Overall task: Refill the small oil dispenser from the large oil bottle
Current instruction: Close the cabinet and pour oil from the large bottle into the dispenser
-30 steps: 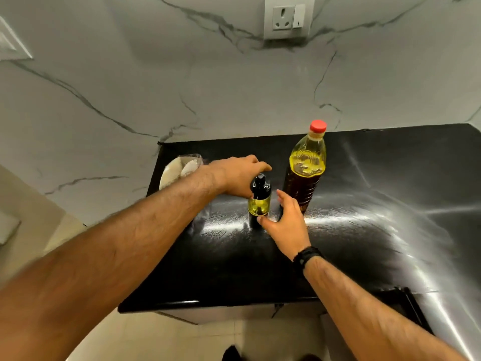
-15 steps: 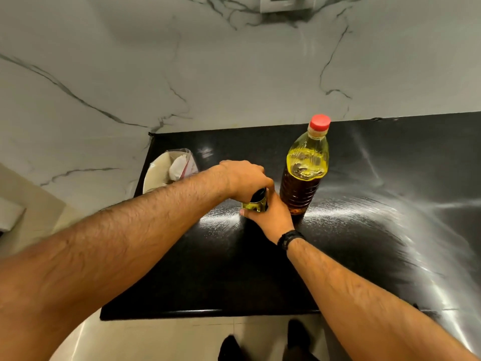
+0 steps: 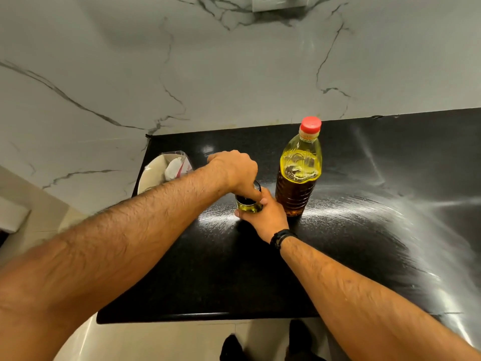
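The small oil dispenser (image 3: pixel 246 205), dark glass with yellow-green oil inside, stands on the black counter (image 3: pixel 260 277). My left hand (image 3: pixel 235 171) covers its top from above, fingers closed around the black cap. My right hand (image 3: pixel 264 217) wraps the dispenser's lower body from the front right. Just right of both hands stands the large oil bottle (image 3: pixel 299 175), clear plastic with yellow oil and a red cap (image 3: pixel 310 124) screwed on; nothing touches it.
A pale plate (image 3: pixel 151 175) with a clear plastic bag on it sits at the counter's back left corner. A marble wall rises behind, with a socket at the top. The counter's front edge is near my feet; floor shows below.
Both hands closed in on the dispenser: the left came down over the cap, and the right moved from beside it to gripping its body. The view tilted down slightly.
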